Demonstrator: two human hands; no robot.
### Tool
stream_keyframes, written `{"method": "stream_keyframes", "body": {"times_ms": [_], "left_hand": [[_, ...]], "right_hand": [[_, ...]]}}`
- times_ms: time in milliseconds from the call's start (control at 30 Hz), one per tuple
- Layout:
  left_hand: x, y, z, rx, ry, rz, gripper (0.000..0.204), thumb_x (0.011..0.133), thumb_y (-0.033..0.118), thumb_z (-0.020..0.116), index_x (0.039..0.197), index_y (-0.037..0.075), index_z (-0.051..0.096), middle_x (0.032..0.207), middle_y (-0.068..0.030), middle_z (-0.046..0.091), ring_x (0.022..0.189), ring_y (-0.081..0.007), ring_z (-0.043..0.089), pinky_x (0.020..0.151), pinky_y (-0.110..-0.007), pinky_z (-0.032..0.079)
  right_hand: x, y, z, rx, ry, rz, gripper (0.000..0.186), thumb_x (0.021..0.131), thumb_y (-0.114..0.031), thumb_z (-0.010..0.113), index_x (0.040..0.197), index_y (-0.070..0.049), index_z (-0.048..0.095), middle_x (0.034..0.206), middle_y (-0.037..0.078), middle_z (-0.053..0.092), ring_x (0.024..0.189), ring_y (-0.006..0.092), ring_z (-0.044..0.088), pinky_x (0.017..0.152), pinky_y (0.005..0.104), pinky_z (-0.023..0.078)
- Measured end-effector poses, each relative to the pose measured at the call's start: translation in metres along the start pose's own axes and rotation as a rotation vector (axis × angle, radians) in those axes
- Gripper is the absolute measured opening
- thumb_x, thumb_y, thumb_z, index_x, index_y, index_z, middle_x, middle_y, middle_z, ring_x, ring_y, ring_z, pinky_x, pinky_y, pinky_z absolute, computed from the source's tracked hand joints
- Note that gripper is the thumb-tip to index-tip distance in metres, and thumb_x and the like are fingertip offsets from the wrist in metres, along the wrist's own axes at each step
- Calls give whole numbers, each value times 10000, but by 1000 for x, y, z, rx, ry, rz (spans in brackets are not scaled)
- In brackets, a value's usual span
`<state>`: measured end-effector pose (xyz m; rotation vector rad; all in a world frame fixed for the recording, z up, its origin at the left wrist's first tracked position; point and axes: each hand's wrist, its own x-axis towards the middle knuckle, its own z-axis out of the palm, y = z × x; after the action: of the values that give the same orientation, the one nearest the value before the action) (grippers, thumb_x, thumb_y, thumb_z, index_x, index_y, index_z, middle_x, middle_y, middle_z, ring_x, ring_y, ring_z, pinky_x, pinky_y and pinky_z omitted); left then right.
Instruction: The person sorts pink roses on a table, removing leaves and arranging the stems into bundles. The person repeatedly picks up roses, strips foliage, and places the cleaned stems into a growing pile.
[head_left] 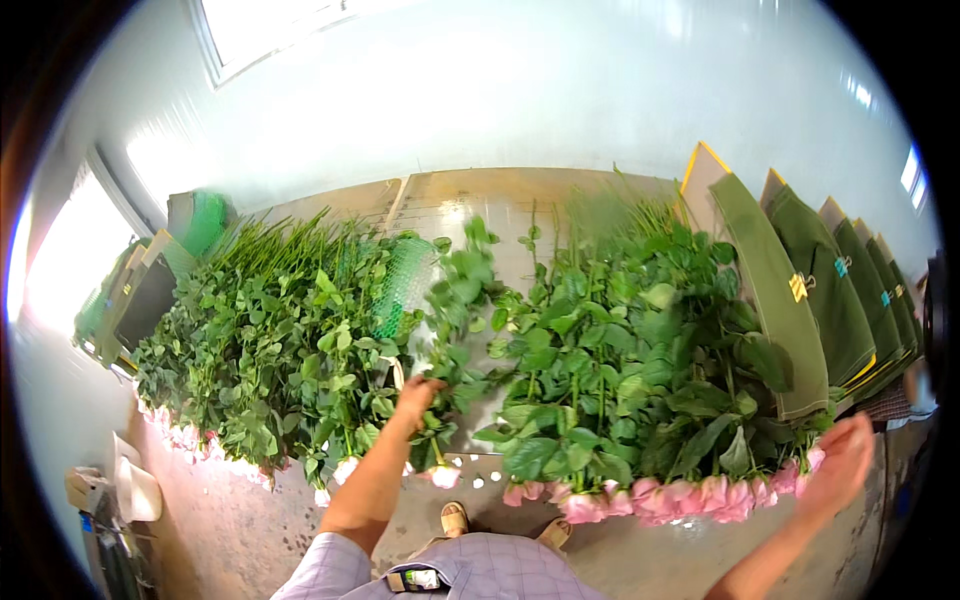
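My left hand [418,396] is closed around a leafy rose stem near the middle of the table. That rose [443,476] hangs its pink bloom over the front edge, with its leaves stretching away toward the back. My right hand [846,462] is raised at the far right, fingers stretched out and holding nothing, just beside the end of a row of pink roses [690,497]. Those roses lie in a thick pile of green leaves [610,370], stems pointing to the wall. Another heap of roses [260,370] covers the left side, blooms toward me.
Green fabric-covered boards [775,290] with binder clips stand in a row at the right. Green plastic netting [402,285] lies beside the left heap, and more boards [140,305] lean at far left. A bare metal strip of table [515,265] shows between the heaps.
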<state>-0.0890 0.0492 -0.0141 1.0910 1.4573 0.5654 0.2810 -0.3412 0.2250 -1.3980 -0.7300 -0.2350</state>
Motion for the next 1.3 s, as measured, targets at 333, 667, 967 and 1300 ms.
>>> {"method": "stream_keyframes", "body": {"times_ms": [333, 667, 967, 1300], "left_hand": [[-16, -3, -56, -537, -529, -44, 572, 856, 301, 596, 1328, 92, 351, 1257, -90, 460, 1168, -210, 437, 943, -367, 410], [-21, -66, -82, -813, -603, -204, 187, 895, 159, 499, 1070, 95, 514, 880, -64, 590, 676, -219, 598, 575, -346, 532], [-10, -65, -81, -502, -474, -56, 237, 858, 74, 521, 1091, 75, 559, 951, -56, 612, 689, -168, 576, 570, -304, 491], [-46, -12, -102, 109, -130, 691, 386, 784, 195, 672, 1137, 76, 573, 1153, -141, 537, 1043, -269, 529, 903, -368, 421]], "right_hand": [[-270, 92, 384, 135, -1020, 1038, 347, 887, -149, 547, 1201, -11, 491, 1091, 87, 574, 801, 162, 593, 616, 283, 495], [-291, 37, 407, 12, -1017, 1025, 630, 860, -130, 569, 1403, -131, 249, 1029, 108, 586, 768, 164, 580, 538, 288, 472], [-287, 87, 399, 99, -908, 1114, 409, 883, -132, 547, 1268, -63, 427, 967, 76, 600, 780, 146, 567, 611, 305, 474], [-174, 4, 335, 631, -783, 886, 156, 837, -170, 618, 929, -44, 618, 771, 17, 621, 657, 108, 590, 599, 258, 478]]}}
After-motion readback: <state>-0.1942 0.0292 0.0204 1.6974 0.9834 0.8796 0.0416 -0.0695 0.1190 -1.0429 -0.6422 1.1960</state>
